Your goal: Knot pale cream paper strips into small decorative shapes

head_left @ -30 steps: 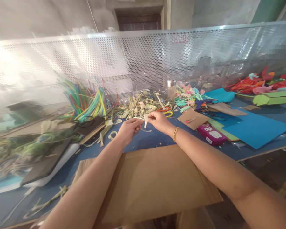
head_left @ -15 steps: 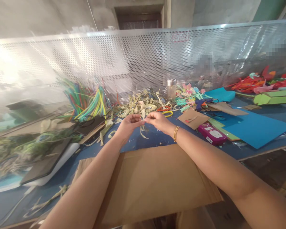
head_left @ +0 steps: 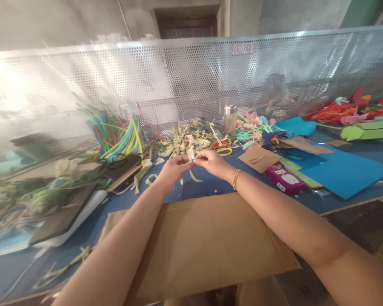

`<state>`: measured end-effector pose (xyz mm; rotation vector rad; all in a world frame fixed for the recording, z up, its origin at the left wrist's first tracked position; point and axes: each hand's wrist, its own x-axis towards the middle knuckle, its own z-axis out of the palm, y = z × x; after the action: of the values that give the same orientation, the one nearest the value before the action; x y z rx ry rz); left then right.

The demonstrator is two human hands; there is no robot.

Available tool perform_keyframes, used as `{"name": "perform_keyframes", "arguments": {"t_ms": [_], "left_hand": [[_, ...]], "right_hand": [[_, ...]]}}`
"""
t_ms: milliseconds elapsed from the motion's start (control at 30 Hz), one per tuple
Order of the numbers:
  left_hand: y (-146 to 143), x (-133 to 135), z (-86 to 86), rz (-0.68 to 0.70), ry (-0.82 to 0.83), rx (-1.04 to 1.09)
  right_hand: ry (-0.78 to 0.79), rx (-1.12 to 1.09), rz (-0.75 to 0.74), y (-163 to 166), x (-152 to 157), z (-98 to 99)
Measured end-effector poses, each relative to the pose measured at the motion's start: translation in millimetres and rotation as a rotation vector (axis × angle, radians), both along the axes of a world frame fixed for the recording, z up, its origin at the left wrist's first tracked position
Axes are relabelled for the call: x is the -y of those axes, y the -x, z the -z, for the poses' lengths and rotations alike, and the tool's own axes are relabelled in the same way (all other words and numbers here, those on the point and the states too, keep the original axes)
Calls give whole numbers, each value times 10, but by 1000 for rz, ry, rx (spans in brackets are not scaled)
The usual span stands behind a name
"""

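Observation:
My left hand (head_left: 176, 169) and my right hand (head_left: 212, 162) meet over the middle of the blue table. Both are closed in a pinch, fingertips almost touching, on a small pale strip (head_left: 192, 155). What the strip is made of is too small to tell. Curved pale ends show just below the fingers; whether they hang from it or lie on the table I cannot make out. Behind the hands lies a heap of similar pale, curled strips (head_left: 181, 138). A gold bracelet (head_left: 236, 178) circles my right wrist. Under my forearms lies a brown cardboard sheet (head_left: 210, 246).
Bundled coloured stems (head_left: 115, 131) stand at the left back, with greenish fibre bunches (head_left: 51, 191) nearer. A bottle (head_left: 230, 119) stands beside pastel flowers (head_left: 255, 125). On the right are a purple case (head_left: 285, 178), blue sheets (head_left: 341, 170) and red pieces (head_left: 338, 112). A perforated metal screen (head_left: 194, 76) closes off the back.
My hands stay in almost the same place, still pinched together. The fingers of my left hand have curled slightly, and the pale ends beneath have shifted a little.

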<state>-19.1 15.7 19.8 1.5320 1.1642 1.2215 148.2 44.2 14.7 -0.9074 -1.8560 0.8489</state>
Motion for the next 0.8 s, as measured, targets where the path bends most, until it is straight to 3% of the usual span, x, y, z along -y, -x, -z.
{"name": "perform_keyframes", "arguments": {"t_ms": [467,800], "left_hand": [[14,-38,16,-82,-13,-87],[23,4,5,133,190,113]], "right_hand": [[-52,91,20,-3,-26,-10],[98,-161,-33,-36,-40,15]]}}
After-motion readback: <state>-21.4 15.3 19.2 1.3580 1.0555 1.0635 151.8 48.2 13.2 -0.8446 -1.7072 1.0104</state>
